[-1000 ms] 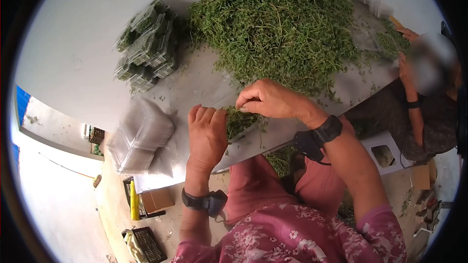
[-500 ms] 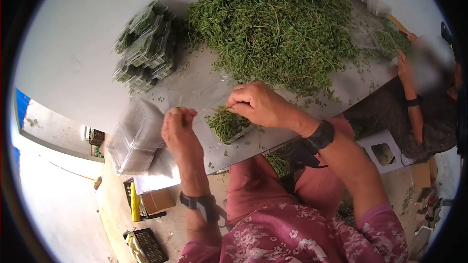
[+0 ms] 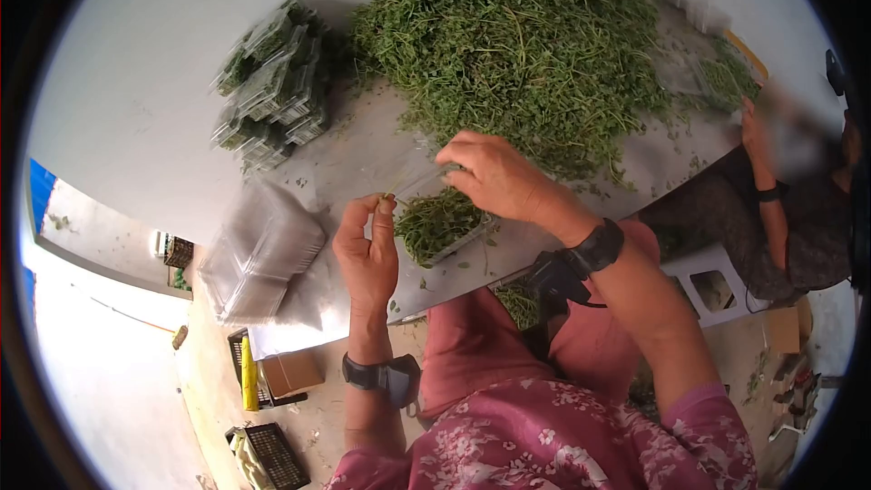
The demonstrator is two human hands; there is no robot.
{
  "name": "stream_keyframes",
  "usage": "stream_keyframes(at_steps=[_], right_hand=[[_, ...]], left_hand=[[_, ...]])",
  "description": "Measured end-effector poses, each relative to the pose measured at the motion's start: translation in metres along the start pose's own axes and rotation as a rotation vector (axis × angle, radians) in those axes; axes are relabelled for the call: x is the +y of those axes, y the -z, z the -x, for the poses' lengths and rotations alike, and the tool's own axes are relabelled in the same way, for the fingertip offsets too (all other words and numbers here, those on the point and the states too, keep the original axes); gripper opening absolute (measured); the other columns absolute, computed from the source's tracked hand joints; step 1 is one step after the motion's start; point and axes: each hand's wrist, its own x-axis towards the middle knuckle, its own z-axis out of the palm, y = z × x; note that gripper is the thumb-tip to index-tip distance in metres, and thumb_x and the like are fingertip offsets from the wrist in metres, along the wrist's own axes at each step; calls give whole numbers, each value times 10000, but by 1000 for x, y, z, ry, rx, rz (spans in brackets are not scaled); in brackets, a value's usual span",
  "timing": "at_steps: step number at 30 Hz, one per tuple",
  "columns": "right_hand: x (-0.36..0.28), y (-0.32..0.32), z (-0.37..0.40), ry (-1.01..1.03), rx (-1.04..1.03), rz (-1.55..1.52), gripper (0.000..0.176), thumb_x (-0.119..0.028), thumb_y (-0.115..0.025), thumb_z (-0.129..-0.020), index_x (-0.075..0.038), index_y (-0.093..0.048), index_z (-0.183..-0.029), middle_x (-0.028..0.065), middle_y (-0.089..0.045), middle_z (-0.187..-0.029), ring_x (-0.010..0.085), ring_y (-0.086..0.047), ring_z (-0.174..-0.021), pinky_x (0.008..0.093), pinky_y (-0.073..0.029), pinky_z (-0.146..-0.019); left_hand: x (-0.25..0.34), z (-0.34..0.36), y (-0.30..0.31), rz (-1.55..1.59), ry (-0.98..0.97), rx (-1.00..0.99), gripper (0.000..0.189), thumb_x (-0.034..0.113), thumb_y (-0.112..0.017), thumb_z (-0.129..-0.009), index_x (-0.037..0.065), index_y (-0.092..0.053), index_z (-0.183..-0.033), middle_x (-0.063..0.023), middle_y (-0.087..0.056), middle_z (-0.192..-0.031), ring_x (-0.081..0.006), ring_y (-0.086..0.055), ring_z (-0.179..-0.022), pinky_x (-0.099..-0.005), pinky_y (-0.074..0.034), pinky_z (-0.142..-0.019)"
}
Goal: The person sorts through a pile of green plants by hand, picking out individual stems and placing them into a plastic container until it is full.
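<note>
A clear plastic clamshell container [image 3: 446,252] filled with leafy green stems [image 3: 439,222] sits near the table's front edge. Its transparent lid [image 3: 404,171] is folded back on the far side, blurred and hard to make out. My right hand [image 3: 508,180] is above the container's far right side, thumb and fingers curled at the lid's edge. Left of the container, my left hand [image 3: 367,249] is raised, thumb and fingertips pinched on a small greenish bit of stem [image 3: 387,197].
A large heap of greens [image 3: 517,54] covers the table's back. Filled, closed containers [image 3: 277,82] are stacked at back left, with nested unfilled containers [image 3: 259,249] at front left. A co-worker's hand [image 3: 753,132] is at the right. Crates [image 3: 272,454] stand on the floor.
My left hand has moved right and turned palm up, close to the container. My right hand has left the greens and shifted slightly up and right, to the lid.
</note>
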Motion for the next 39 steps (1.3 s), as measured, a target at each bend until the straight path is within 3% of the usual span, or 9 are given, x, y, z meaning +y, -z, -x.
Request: stream_keyframes(at_steps=[5, 6, 9, 13, 18, 21, 30, 36, 39], right_hand=[[5, 33, -8, -120, 67, -2, 126, -66, -678, -906, 0, -697, -1012, 128, -685, -937, 276, -681, -805, 365, -532, -727], [8, 37, -9, -134, 92, 10, 107, -66, -679, -912, -5, -706, -994, 119, -698, -925, 240, -684, -783, 344, -530, -706], [19, 56, -7, -172, 136, 14, 111, -71, -680, -916, -15, -710, -1007, 101, -695, -923, 211, -668, -757, 338, -524, -694], [31, 94, 2, -291, 235, 85, 97, -101, -676, -925, -12, -700, -951, 136, -694, -886, 282, -676, -758, 423, -539, -704], [66, 130, 31, -436, 238, 236, 50, -65, -668, -913, -27, -698, -899, 122, -689, -776, 269, -664, -676, 436, -514, -619], [74, 142, 45, -619, 75, 308, 89, -33, -688, -887, 5, -704, -966, 114, -724, -859, 193, -685, -738, 342, -525, -661], [95, 134, 60, -665, -6, 533, 368, 86, -674, -822, -53, -683, -1162, 182, -618, -1080, 378, -637, -958, 466, -518, -764], [109, 123, 52, -817, -2, 621, 371, 170, -597, -785, -70, -659, -1061, 169, -504, -1089, 401, -578, -957, 492, -471, -762], [131, 123, 60, -790, -53, 649, 274, 89, -591, -880, -122, -666, -1039, 212, -431, -1527, 371, -627, -848, 548, -531, -707]], left_hand=[[6, -2, -9, -344, -300, -41, 79, 30, -686, -904, 24, -694, -983, -116, -697, -968, -294, -635, -902, -378, -484, -844], [8, -2, -9, -426, -297, -108, 139, 22, -692, -867, 26, -698, -1006, -118, -705, -1037, -339, -627, -1043, -452, -452, -948], [1, -2, -10, -631, -404, -278, 238, 63, -707, -862, 21, -686, -1095, -139, -688, -1157, -358, -594, -1184, -487, -397, -1043], [13, 3, -10, -622, -348, -347, 377, 144, -701, -895, 2, -647, -1240, -177, -633, -1321, -380, -523, -1329, -503, -351, -1114], [14, 14, -13, -607, -264, -544, 579, 325, -723, -901, -14, -584, -1349, -204, -575, -1412, -382, -477, -1377, -529, -305, -1157], [9, 19, -16, -637, -233, -609, 647, 392, -729, -888, -17, -572, -1364, -200, -569, -1421, -372, -477, -1375, -542, -292, -1169], [6, 22, -20, -673, -259, -577, 630, 344, -746, -862, -12, -569, -1351, -187, -574, -1418, -366, -478, -1377, -541, -299, -1165], [4, 25, -22, -673, -274, -545, 597, 254, -764, -836, -4, -577, -1341, -178, -588, -1400, -356, -488, -1369, -536, -311, -1154], [2, 26, -23, -671, -286, -526, 591, 228, -773, -822, -1, -581, -1332, -179, -593, -1391, -353, -495, -1362, -530, -319, -1148]])
